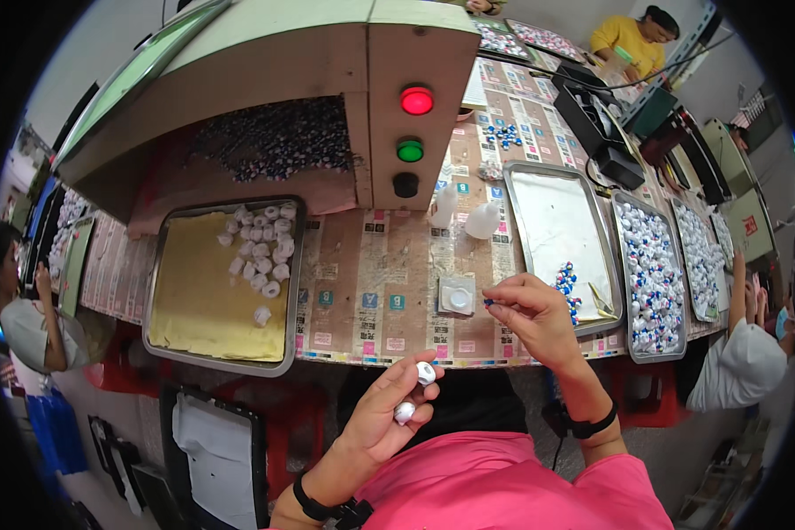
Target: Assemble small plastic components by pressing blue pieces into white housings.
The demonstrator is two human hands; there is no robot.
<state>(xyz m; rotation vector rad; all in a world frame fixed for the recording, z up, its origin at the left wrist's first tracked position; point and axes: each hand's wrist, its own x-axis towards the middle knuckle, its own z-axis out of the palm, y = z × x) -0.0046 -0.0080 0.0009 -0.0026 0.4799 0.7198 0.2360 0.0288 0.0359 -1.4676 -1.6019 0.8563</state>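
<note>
My left hand (382,412) is closed around two small white round pieces. One white piece (426,374), with a dark hole in it, sits between thumb and forefinger; the other white piece (404,412) rests against the lower fingers. Over the table's front edge, my right hand (536,320) pinches a tiny dark blue piece (488,302) between thumb and fingertip. Just left of that pinch lies a small square holder with a round white dish (458,299). To its right, a pile of small blue, red and white pieces (567,290) lies on a white-lined metal tray (510,212).
At left stands a metal tray (148,309) with many white pieces (261,238), below a boxy machine (415,53) with lights. Two white bottles (482,221) (444,205) stand mid-table. Gold tweezers (601,300) lie on the lined tray. Filled trays (649,274) and co-workers (632,44) are beyond.
</note>
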